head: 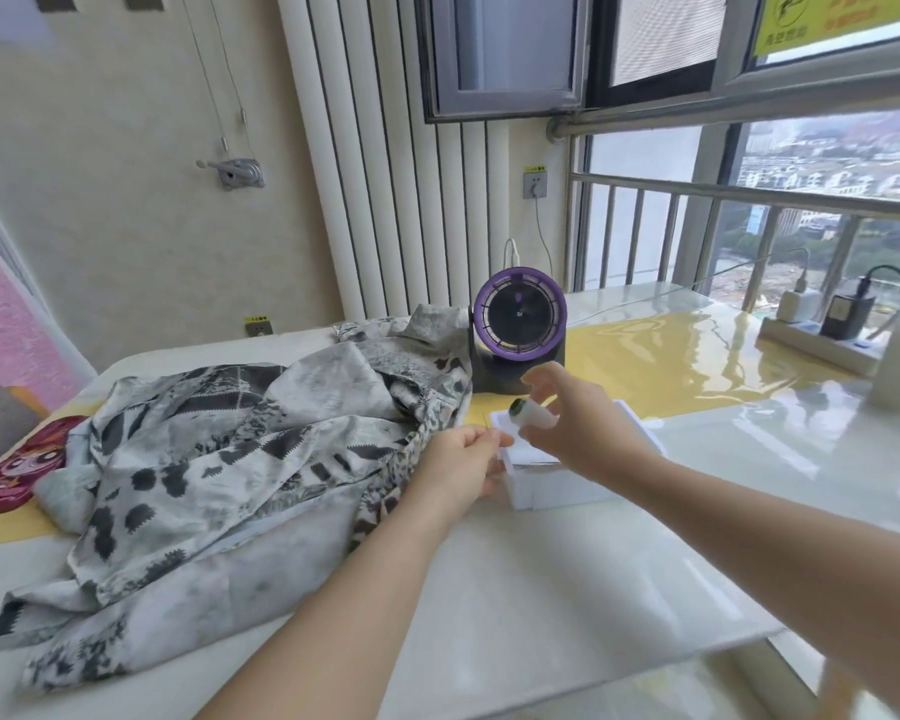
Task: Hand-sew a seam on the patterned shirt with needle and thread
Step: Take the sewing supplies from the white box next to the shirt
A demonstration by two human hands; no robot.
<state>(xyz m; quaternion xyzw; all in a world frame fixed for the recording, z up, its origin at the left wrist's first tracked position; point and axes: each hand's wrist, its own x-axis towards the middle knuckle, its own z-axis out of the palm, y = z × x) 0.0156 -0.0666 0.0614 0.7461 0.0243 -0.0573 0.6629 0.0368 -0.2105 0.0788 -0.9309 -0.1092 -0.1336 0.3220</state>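
View from the head camera, threading stage. My left hand (458, 465) has its fingers curled and pinches a fine dark sliver that I take to be the needle (485, 421); it is too thin to be sure. My right hand (572, 423) grips a white spool (530, 411) between thumb and fingers, just above an open white box (552, 491) near the middle of the desk (567, 589). The two hands are near each other but apart. The shirt (219, 459) lies crumpled over the left half of the desk, from close to the front edge back to the fan (518, 317) at the far edge; no seam is laid out yet.

Risks, as I judge them:
- The thread itself cannot be made out, so I may miss the eye or lose the loose end.
- A slack pinch could drop the needle into the shirt folds, where the busy print would hide it.
- The spool could slip and roll on the glossy desk towards the front edge.
- If the fan is running, which I cannot tell, its draught could flick the thread end aside.
- My left fingertips sit close to the point, so a hasty pull could prick them.
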